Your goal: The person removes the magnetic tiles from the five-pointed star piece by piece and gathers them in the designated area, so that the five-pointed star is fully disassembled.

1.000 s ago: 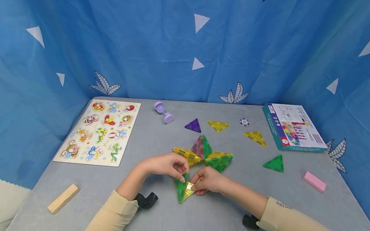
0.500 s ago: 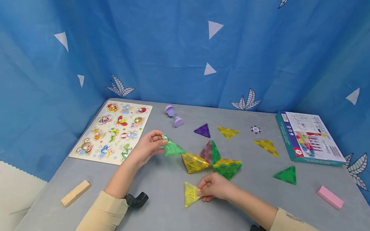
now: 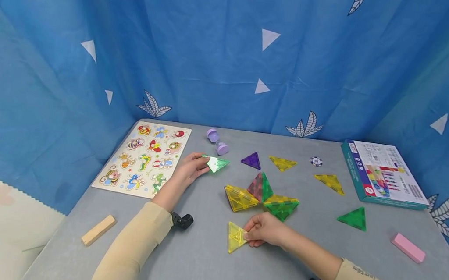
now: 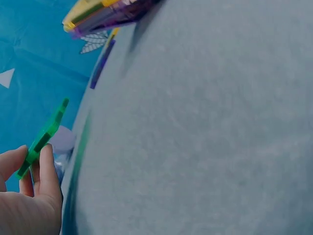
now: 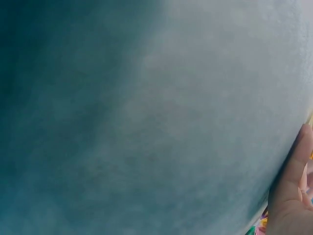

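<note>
Green tile (image 3: 217,164), with yellow tile (image 3: 235,237): two triangles, one per hand.
Green tile tilted above the table (image 3: 199,261), left of centre, toward its back edge, its left end pinched by the fingers of the left hand (image 3: 192,167). Yellow tile nearer the front edge, before the tile cluster (image 3: 257,190), its right side pinched in the right hand (image 3: 266,229); whether it touches the table I cannot tell from my station. I judge both light, stiff, slick-faced, possibly brittle at the corners; I would favour a light grip by the rim.
</note>
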Demonstrator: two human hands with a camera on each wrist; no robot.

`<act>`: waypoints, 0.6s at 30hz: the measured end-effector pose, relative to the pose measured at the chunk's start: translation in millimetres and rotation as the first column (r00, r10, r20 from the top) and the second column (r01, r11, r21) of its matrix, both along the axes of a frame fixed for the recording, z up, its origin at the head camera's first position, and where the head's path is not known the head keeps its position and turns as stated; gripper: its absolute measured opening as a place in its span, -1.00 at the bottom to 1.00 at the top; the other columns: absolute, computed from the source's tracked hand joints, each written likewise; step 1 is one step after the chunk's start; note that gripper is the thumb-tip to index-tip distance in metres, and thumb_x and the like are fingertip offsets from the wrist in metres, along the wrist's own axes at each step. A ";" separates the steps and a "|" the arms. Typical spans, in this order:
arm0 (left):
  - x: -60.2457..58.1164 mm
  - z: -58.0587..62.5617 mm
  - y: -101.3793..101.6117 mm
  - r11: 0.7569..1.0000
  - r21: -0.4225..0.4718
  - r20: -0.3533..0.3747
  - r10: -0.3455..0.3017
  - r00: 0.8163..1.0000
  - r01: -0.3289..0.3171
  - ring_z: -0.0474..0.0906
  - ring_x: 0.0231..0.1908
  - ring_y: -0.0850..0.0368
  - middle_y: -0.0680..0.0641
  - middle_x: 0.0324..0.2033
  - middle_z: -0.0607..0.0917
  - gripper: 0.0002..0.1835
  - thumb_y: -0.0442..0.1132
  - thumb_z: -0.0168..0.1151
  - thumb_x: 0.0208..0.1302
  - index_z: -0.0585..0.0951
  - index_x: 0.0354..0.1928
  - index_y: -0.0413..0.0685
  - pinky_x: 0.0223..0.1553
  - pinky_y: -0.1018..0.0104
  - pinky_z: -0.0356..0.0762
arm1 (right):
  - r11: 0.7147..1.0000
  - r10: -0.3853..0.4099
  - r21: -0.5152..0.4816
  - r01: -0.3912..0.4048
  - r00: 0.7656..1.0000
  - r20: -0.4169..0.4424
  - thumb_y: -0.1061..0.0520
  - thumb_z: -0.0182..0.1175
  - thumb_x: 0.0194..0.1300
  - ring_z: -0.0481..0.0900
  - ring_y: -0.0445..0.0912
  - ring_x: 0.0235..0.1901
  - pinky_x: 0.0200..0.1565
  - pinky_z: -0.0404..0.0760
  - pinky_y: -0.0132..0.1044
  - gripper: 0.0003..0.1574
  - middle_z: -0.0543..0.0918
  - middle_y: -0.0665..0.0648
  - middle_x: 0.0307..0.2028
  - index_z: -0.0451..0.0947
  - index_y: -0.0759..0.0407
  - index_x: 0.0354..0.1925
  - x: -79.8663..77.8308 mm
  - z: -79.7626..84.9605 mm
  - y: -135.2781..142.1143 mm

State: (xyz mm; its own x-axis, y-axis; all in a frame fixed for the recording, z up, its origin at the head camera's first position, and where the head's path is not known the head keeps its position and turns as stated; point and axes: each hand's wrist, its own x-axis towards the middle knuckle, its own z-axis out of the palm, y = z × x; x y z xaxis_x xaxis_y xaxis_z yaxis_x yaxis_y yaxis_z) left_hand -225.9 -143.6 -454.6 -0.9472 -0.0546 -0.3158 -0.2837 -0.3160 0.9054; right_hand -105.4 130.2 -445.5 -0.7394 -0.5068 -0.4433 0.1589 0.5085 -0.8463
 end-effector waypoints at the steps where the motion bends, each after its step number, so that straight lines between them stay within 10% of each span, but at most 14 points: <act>1: -1.1 -1.5 0.2 1.000 -0.011 0.007 0.003 1.000 -0.003 0.54 -0.29 0.16 -0.10 -0.25 0.49 -0.77 -0.44 0.13 0.27 0.37 -0.08 -0.18 -0.11 0.24 0.56 | 1.000 0.000 0.000 0.000 1.000 0.000 0.25 0.32 0.11 0.59 -0.15 -0.58 -0.50 0.61 -0.29 -0.86 0.61 0.08 -0.59 0.58 0.30 -0.36 0.0 0.1 0.1; 8: -2.8 -6.8 -4.8 0.946 -0.323 -0.013 -0.033 0.999 0.027 0.51 -0.36 0.21 -0.08 -0.32 0.48 -0.70 -0.36 0.23 0.21 0.42 -0.03 -0.24 -0.15 0.29 0.58 | 1.000 -0.012 0.029 0.012 1.000 -0.001 0.26 0.33 0.10 0.59 -0.16 -0.59 -0.50 0.60 -0.31 -0.88 0.62 0.08 -0.59 0.59 0.29 -0.37 0.1 1.8 -2.3; 14: -2.2 -3.6 -7.4 0.690 -0.724 -0.157 -0.143 0.977 -0.015 0.48 -0.45 0.16 -0.11 -0.41 0.54 -0.76 -0.30 0.31 0.14 0.55 -0.18 -0.26 -0.38 0.35 0.53 | 0.999 -0.017 0.040 0.017 1.000 -0.008 0.26 0.33 0.09 0.59 -0.16 -0.59 -0.50 0.60 -0.31 -0.87 0.62 0.08 -0.59 0.58 0.29 -0.37 -0.3 0.9 -2.8; 18: -2.5 -3.1 -8.3 0.542 -0.839 -0.186 -0.209 0.960 -0.044 0.51 -0.33 0.05 -0.15 -0.34 0.62 -0.81 -0.29 0.33 0.11 0.60 -0.24 -0.23 -0.29 0.24 0.47 | 0.999 -0.013 0.030 0.014 1.000 -0.009 0.26 0.33 0.10 0.60 -0.16 -0.59 -0.50 0.60 -0.31 -0.87 0.62 0.08 -0.59 0.58 0.30 -0.36 0.6 1.1 -2.0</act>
